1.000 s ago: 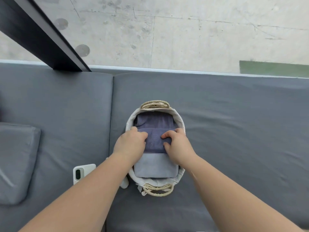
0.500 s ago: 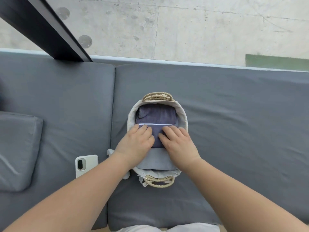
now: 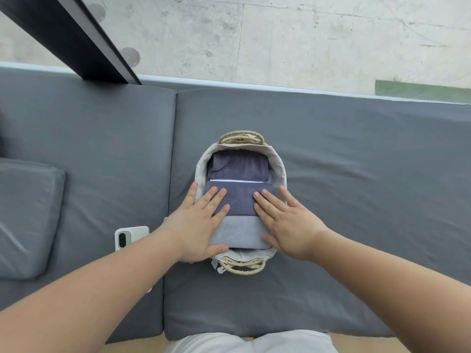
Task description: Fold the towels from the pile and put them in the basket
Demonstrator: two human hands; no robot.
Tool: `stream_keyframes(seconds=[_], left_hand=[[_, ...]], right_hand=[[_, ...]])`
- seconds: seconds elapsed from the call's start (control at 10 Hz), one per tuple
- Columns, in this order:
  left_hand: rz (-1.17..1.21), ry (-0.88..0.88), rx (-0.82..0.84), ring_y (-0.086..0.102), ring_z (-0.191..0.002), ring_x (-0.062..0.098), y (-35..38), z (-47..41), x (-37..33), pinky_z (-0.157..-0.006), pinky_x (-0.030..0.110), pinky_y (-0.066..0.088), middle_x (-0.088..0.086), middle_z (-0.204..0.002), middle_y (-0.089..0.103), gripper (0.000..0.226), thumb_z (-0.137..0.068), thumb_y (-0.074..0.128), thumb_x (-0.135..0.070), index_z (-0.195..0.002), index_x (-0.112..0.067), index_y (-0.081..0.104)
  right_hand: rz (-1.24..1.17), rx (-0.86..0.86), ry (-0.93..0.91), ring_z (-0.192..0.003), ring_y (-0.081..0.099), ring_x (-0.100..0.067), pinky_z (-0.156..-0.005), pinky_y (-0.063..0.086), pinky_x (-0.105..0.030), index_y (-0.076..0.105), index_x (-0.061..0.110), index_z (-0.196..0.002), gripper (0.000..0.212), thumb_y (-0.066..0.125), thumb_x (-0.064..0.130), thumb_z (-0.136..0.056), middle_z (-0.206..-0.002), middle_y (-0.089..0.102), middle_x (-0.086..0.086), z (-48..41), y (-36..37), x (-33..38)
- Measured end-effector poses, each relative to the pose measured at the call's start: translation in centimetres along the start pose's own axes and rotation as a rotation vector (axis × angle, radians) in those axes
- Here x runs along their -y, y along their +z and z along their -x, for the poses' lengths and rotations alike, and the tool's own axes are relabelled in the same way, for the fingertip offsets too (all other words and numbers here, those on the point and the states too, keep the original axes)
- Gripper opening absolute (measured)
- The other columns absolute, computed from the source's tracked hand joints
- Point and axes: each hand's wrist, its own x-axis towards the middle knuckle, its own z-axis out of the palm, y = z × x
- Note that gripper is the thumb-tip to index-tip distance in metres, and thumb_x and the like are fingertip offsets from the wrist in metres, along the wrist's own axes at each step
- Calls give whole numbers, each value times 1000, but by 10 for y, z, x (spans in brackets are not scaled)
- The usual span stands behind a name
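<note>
The lined wicker basket (image 3: 279, 171) sat on the grey seat cushion (image 3: 356, 187), packed with three folded towels: a dark purple towel (image 3: 239, 165) at its twelve o'clock end, a white-edged purple towel (image 3: 238, 200) in the middle, and a pale blue-grey towel (image 3: 238, 234) at six o'clock. Both hands lay flat with fingers straight and spread, gripping nothing, the left hand (image 3: 197, 225) pressing the towels at the basket's eight o'clock and the right hand (image 3: 288, 222) at four o'clock. A white phone (image 3: 130, 236) lay at nine o'clock from the left wrist.
</note>
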Motion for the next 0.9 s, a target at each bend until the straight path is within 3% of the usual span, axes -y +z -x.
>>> stream_keyframes(seconds=[0.1, 0.2, 0.3, 0.4, 0.6, 0.8, 0.9], left_hand=[[-65, -10, 85, -19, -150, 35, -3, -8, 1, -110, 67, -15, 20, -161, -21, 114, -75, 16, -92, -157, -16, -5], [-101, -39, 125, -15, -151, 35, -8, -22, -1, -109, 69, -13, 20, -162, -17, 126, -67, 22, -98, -158, -15, -3], [-120, -76, 168, -16, -151, 34, -12, -29, -4, -108, 69, -14, 18, -162, -19, 127, -65, 25, -99, -158, -16, -4], [-144, -145, 213, -20, -150, 34, -15, -29, -14, -108, 69, -17, 17, -161, -24, 118, -73, 22, -94, -158, -18, -8], [-57, -273, 117, -19, -151, 32, -13, -2, -45, -112, 66, -16, 15, -163, -20, 114, -78, 17, -90, -158, -13, -8], [257, -303, 42, -10, -153, 29, -24, 53, -56, -117, 65, -7, 7, -167, -8, 99, -84, 24, -84, -159, -21, 9], [360, -341, -96, 8, -152, 31, -34, 83, -58, -117, 64, 9, 5, -166, 9, 83, -86, 29, -80, -153, -31, 27]], right_hand=[[14, 53, -37, -156, 2, -29, -122, -8, -56, 12, 6, -159, 89, 20, 69, -96, -168, 4, -15, -5, -2, -3], [35, 125, 5, -155, -11, -27, -121, -12, -56, 0, 8, -160, 105, 15, 82, -88, -168, -10, -12, -17, -8, -1], [35, 177, 42, -155, -11, -26, -121, -12, -56, -1, 8, -160, 113, 17, 88, -82, -168, -11, -10, -23, -13, 4], [41, 176, 75, -155, -13, -26, -121, -12, -56, -3, 9, -160, 109, 17, 85, -85, -168, -12, -11, -21, -16, 11], [71, 134, 163, -154, -17, -27, -119, -12, -59, -8, 7, -159, 121, 13, 93, -76, -166, -17, -13, 1, -18, 32], [-51, 61, 249, -155, -12, -25, -124, -3, -54, -5, 13, -161, 105, 22, 83, -88, -168, -15, -8, 52, -49, 58], [-140, -18, 334, -156, -3, -25, -124, 6, -53, -7, 24, -161, 86, 20, 74, -96, -169, -10, -4, 90, -66, 76]])
